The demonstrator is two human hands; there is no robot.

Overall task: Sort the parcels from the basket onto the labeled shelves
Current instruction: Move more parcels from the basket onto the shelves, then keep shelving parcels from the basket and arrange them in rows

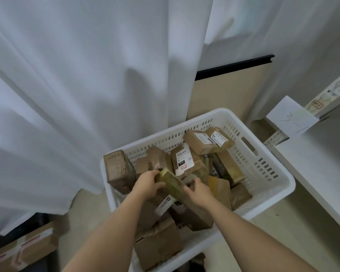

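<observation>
Pick-up step under way: left hand and right hand clamp ends of greenish parcel above white basket. Next, I judge: find its label, match shelf tag.

White slotted basket sitting on floor, crammed with brown cardboard parcels lying tilted, several showing white labels. One small yellowish parcel being held above pile, tilted. White shelf standing just right, carrying handwritten label.
</observation>
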